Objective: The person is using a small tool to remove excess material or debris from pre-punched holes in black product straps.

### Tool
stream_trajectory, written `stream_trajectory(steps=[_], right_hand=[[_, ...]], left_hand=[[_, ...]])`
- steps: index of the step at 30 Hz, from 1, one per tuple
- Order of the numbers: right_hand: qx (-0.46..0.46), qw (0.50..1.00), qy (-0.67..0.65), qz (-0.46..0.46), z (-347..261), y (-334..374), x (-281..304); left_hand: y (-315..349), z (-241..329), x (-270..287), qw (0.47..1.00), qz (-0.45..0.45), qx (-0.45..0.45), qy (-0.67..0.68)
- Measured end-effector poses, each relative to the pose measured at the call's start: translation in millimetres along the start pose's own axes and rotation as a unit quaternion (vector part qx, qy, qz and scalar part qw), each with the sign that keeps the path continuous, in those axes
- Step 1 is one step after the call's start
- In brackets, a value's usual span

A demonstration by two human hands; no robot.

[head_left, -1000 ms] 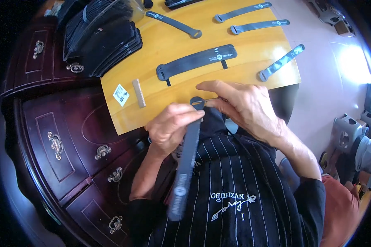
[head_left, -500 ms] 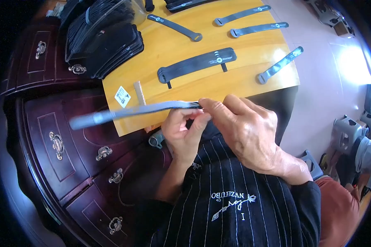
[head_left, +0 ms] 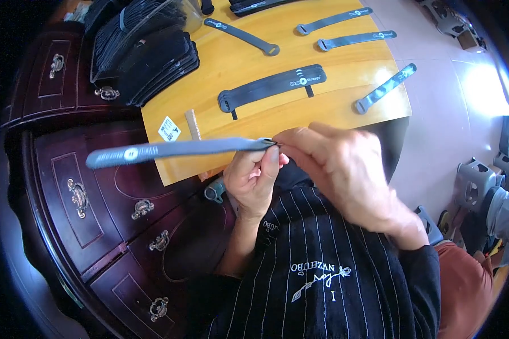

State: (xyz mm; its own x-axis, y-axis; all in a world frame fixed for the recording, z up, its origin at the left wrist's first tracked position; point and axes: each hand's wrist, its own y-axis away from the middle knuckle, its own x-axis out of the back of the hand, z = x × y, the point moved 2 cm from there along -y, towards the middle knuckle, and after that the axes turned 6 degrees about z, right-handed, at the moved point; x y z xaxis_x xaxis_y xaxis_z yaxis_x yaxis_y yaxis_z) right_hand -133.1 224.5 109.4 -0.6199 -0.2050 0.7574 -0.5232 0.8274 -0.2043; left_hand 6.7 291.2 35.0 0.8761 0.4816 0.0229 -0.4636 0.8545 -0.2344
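My left hand (head_left: 250, 183) pinches a grey hook-and-loop strap (head_left: 175, 150) near its slotted end. The strap's long free part stretches out to the left over the drawers. At that same end, the fingertips of my right hand (head_left: 342, 172) are pressed together on the strap's tip or a small dark piece there; its fingers partly hide which. Beyond my hands, a stack of similar grey straps (head_left: 271, 89) lies on the wooden table (head_left: 181, 99), with short black tabs sticking out underneath. Single straps lie farther off: one strap (head_left: 243, 37) behind the stack, another strap (head_left: 385, 88) at the right edge.
Two more straps (head_left: 356, 40) (head_left: 335, 21) lie at the far right of the table. A pile of black strips (head_left: 158, 65) fills the far left. Near the table's left edge are a white label (head_left: 168, 130) and a narrow brownish strip (head_left: 193, 124). Dark drawers (head_left: 96, 209) stand at left.
The strap's free end has swung slightly left and up and now hangs steadier. My right hand has shifted a little, its fingertips still at the slotted end.
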Motion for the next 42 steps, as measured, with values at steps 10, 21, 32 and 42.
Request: stream_trajectory(steps=[10, 21, 32, 42], right_hand=[[0.038, 0.998, -0.043, -0.003, 2.4, 1.2, -1.1], [0.045, 0.998, -0.044, 0.016, 13.4, -4.4, -7.6], [0.056, 0.984, -0.116, -0.123, 10.3, -40.2, -8.6], [0.05, 0.991, 0.073, 0.105, 45.3, -159.4, -133.6]], left_hand=[[-3.8, -2.0, 8.5, 0.981, -0.037, 0.075, 0.173], [-2.0, -4.0, 7.8, 0.997, -0.033, 0.033, 0.067], [10.4, 21.5, 42.1, 0.978, 0.162, 0.03, 0.131], [20.8, 9.2, 72.0, 0.979, 0.15, 0.076, 0.116]])
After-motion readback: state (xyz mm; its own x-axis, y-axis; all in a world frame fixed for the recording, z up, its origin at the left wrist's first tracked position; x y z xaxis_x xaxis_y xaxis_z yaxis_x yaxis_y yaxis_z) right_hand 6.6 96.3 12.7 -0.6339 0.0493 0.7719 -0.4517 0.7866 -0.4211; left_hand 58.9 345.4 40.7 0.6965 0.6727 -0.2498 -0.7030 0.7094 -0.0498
